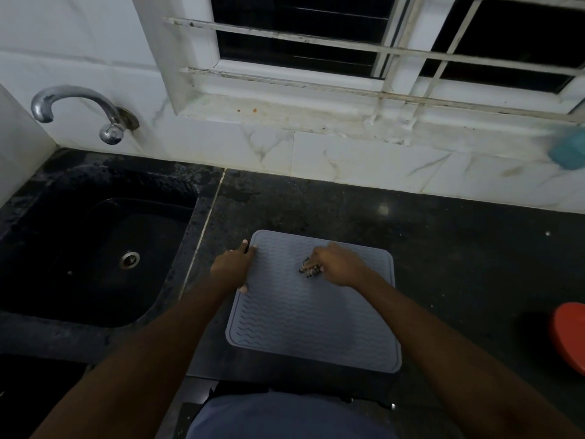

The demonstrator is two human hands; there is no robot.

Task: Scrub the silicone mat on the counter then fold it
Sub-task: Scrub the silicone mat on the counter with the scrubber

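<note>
A grey silicone mat (pixel 311 315) with a wavy ridged pattern lies flat on the dark stone counter (pixel 459 248), near its front edge. My left hand (pixel 232 264) presses on the mat's far left edge, fingers spread over the rim. On the mat's far middle part rests my right hand (pixel 337 264), closed around a small dark scrubber (pixel 308 270) that touches the mat's surface.
A black sink (pixel 95 248) with a metal drain sits left of the mat, under a chrome tap (pixel 76 109). A red round object (pixel 569 334) sits at the counter's right edge. A teal object (pixel 568 150) rests by the tiled wall below the barred window.
</note>
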